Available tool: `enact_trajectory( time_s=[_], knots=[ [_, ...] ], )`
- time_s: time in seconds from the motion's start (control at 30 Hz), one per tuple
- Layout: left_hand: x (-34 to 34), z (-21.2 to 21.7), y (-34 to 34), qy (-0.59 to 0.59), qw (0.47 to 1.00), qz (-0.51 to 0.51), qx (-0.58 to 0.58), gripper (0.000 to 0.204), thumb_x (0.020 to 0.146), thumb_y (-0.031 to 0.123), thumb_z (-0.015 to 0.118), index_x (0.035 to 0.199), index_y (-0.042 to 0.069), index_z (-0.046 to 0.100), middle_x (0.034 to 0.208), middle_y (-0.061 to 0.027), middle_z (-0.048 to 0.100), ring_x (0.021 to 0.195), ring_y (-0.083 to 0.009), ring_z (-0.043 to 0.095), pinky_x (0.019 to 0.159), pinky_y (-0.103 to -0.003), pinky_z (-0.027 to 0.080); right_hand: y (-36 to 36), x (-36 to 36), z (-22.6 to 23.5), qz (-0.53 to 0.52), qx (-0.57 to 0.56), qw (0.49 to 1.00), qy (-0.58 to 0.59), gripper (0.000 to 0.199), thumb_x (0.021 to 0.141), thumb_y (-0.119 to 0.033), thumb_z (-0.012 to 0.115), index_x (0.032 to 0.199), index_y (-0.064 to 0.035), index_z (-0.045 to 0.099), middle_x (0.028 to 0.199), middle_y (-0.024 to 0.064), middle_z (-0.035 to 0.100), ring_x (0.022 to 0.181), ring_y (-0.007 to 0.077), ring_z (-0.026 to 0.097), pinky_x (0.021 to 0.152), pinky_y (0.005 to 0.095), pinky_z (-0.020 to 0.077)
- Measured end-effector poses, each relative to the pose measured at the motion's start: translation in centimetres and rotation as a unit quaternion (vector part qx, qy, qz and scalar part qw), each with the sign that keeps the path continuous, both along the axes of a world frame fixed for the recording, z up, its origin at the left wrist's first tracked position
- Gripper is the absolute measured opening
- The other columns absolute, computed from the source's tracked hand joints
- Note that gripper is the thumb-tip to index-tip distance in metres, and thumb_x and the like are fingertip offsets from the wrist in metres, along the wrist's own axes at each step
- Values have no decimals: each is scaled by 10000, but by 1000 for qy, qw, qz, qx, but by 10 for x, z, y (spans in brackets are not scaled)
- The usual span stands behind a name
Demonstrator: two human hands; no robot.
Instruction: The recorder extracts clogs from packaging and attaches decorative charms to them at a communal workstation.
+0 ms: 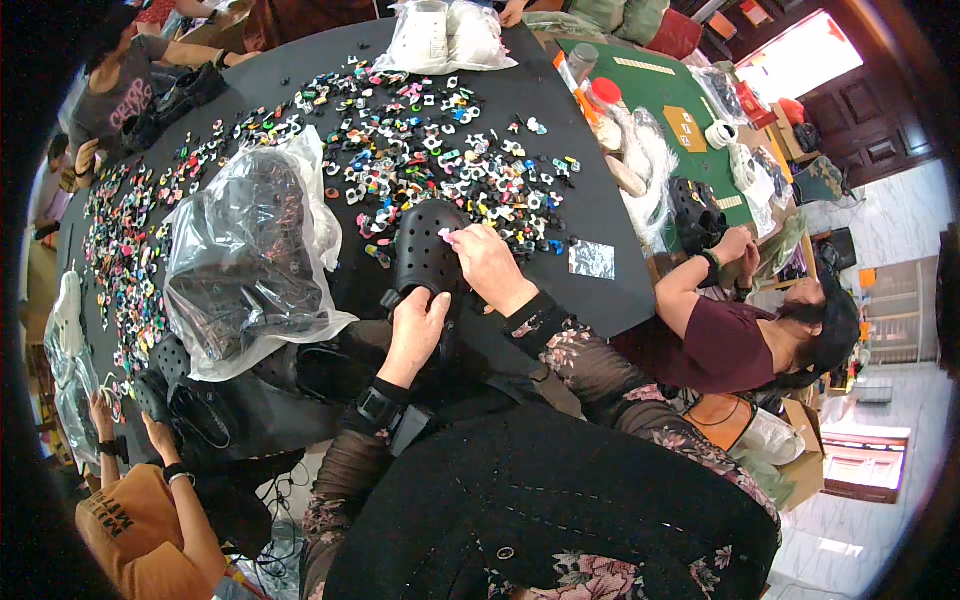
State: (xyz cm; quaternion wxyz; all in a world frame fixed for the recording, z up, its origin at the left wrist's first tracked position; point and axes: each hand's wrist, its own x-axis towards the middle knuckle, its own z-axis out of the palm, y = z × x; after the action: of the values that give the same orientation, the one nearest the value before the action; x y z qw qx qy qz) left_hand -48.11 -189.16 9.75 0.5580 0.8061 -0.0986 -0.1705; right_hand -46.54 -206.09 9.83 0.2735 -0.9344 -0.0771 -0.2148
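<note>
My left hand (pixel 415 335) grips a black clog with round holes (pixel 422 250) by its opening, the toe pointing away from me. Fingers pinched, my right hand (pixel 492 268) holds a small pink shoe charm (pixel 446 236) against the right side of the clog's perforated top. Whether the charm sits in a hole cannot be made out. Just beyond the toe, many small colourful shoe charms (pixel 450 165) lie scattered over the black tabletop (pixel 590 215). Left of the clog stands a clear plastic bag of dark clogs (pixel 250 255).
A bag of white clogs (pixel 447 38) lies at the far edge. A small printed card (pixel 592 259) is on the right. Co-workers sit around: one in maroon (pixel 735 335) by a green table (pixel 640 85), one in orange (pixel 150 525) at lower left, one in grey (pixel 125 85) at upper left.
</note>
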Motion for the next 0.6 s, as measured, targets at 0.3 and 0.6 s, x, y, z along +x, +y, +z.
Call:
enact_trajectory(
  time_s=[0.3,0.6],
  knots=[
    [1,4,2,-25,999,-4,28,291,840,218,608,774,-55,534,641,-202,559,569,-291,560,552,-382,436,2,4,4,-36,106,993,44,149,852,-102,518,907,-28,636,838,139,600,826,308,574,746,397,455],
    [-1,1,1,-42,999,12,-20,362,853,217,611,656,-22,424,538,-104,450,507,-146,430,482,-344,371,6,12,6,-119,227,962,98,135,825,-123,579,860,3,618,786,168,636,737,326,620,662,372,487]
  ],
)
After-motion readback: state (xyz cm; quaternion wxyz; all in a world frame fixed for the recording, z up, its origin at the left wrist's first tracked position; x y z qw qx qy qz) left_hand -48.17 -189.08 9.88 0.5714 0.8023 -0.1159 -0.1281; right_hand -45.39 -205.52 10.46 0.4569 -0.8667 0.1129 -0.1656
